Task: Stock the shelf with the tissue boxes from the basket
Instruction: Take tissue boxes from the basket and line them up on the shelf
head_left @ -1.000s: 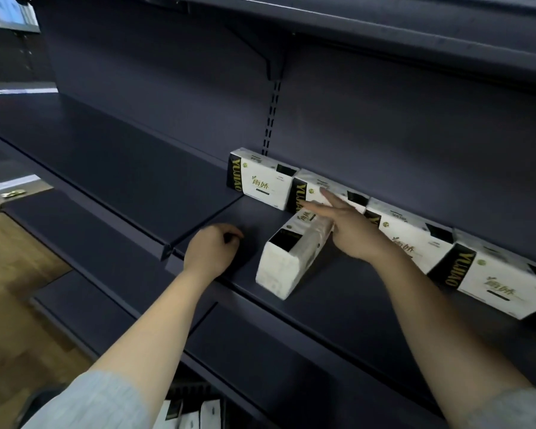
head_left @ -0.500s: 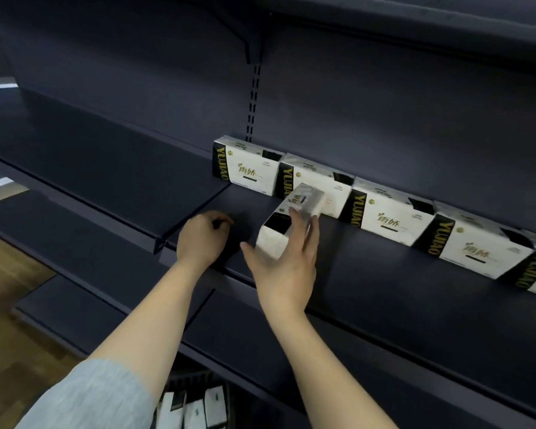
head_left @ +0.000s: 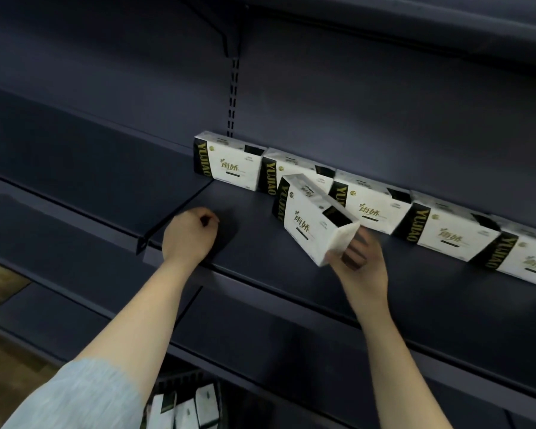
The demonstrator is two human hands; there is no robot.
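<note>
Head view: right hand [head_left: 358, 261] grips tilted box [head_left: 314, 221] mid-shelf [head_left: 260, 258]; left hand [head_left: 189, 233] curled, empty, at front edge. Next: square box w/ row.

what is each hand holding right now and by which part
The right hand grips a tilted tissue box by its lower right end. The left hand holds nothing, resting curled on the shelf.

One head-worn view looks forward and down, close onto the dark shelf [head_left: 291, 274].
</note>
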